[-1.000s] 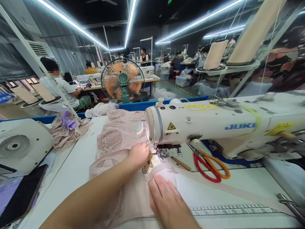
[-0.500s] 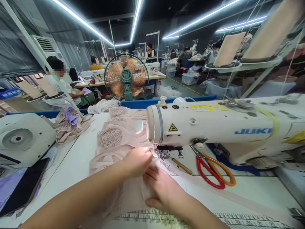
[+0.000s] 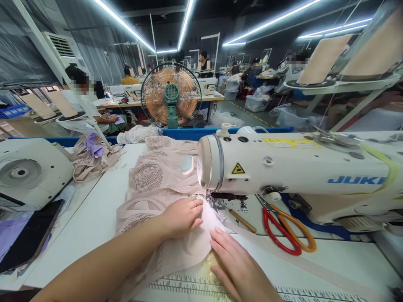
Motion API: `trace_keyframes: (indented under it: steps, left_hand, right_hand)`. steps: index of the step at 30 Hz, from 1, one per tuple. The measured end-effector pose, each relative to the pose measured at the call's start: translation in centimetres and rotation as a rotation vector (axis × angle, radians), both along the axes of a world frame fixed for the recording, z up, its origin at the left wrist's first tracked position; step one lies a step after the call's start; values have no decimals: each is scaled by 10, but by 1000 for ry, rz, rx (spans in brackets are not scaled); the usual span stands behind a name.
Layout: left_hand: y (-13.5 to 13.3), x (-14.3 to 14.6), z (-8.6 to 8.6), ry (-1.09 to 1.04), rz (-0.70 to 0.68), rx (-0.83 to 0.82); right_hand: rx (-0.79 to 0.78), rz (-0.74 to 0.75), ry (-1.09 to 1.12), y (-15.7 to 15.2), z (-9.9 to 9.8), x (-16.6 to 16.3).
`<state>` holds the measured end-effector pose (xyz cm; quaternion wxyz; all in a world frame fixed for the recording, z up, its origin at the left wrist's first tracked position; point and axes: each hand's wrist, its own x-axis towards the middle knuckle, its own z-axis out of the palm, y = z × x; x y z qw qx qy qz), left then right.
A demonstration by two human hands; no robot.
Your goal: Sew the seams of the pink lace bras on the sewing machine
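Note:
A pale pink lace garment [image 3: 189,251] lies spread under the needle end of the white sewing machine [image 3: 248,167]. Flat on this cloth rests my left hand [image 3: 181,216], just left of the presser foot, its fingers stretched out over the fabric. My right hand [image 3: 236,262] is open too, with fingertips at the cloth's right edge and the thumb apart. More pale pink lace pieces [image 3: 146,174] stretch away behind my left hand. To the right of the needle lie a wooden-handled tool [image 3: 242,221] and scissors with red and orange handles [image 3: 285,235].
A printed ruler [image 3: 189,286] runs along the table's front. At left are a dark phone-like slab [image 3: 31,237], another machine head [image 3: 33,172] and a heap of straps [image 3: 94,157]. A large fan [image 3: 171,94] stands beyond; a person [image 3: 91,100] sits at far left.
My hands, close together at the needle before, have parted. The right hand has moved down and right with its fingers straightened; the left has flattened on the cloth. The view has shifted slightly.

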<state>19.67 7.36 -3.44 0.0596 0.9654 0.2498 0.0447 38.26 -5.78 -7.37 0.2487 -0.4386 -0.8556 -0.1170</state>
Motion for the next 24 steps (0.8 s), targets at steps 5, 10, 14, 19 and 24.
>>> trace_keyframes:
  steps: [5, 10, 14, 19, 24]
  left_hand:
    - [3, 3, 0, 14, 10, 17]
    - [3, 3, 3, 27, 9, 16]
    - [2, 2, 4, 24, 16, 15]
    - [2, 1, 2, -3, 7, 18]
    - [3, 1, 2, -12, -6, 30]
  right_hand:
    - [39, -17, -3, 0, 2, 0]
    - [89, -48, -10, -1, 4, 0]
    - [126, -84, -1, -2, 4, 2]
    - [160, -89, -26, -1, 4, 3]
    - [184, -74, -31, 0, 5, 1]
